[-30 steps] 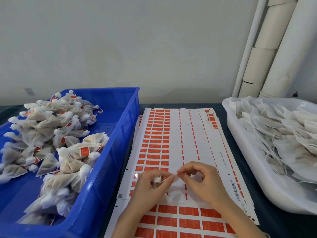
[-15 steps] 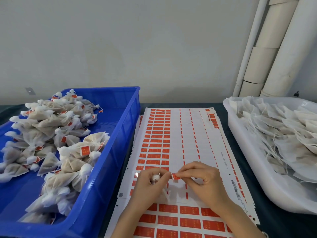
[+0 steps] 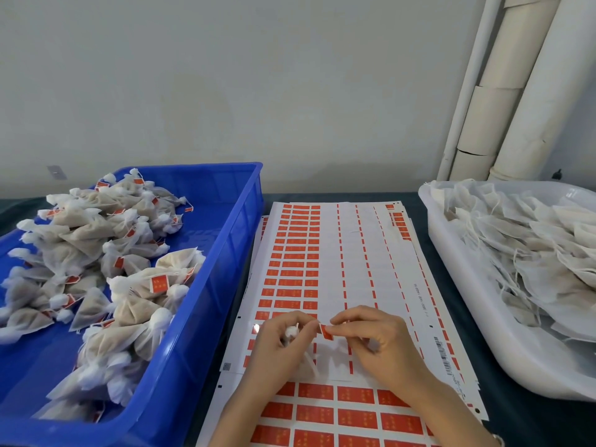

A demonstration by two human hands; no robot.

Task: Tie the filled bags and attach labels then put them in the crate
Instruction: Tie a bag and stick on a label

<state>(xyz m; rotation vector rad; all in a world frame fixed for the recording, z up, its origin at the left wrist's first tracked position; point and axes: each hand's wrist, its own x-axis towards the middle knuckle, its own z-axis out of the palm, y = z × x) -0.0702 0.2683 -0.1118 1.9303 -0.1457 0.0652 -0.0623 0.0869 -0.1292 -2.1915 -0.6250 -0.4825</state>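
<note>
My left hand (image 3: 280, 345) grips a small white filled bag (image 3: 292, 332) by its gathered top; most of the bag is hidden under the palm. My right hand (image 3: 374, 340) pinches a small red label (image 3: 325, 331) between thumb and forefinger, right beside the bag's neck. Both hands hover over the label sheets (image 3: 325, 269), white backing with rows of red stickers. The blue crate (image 3: 206, 301) at the left holds several tied bags with red labels (image 3: 96, 253).
A white tub (image 3: 483, 333) at the right holds several untied bags with loose strings. White pipes and cardboard tubes (image 3: 503, 91) stand at the back right against the wall. The dark table surface shows between the containers.
My right hand has brought a red label up to the bag's neck; a second ago only white string showed between the fingertips. The hands stay in the same spot.
</note>
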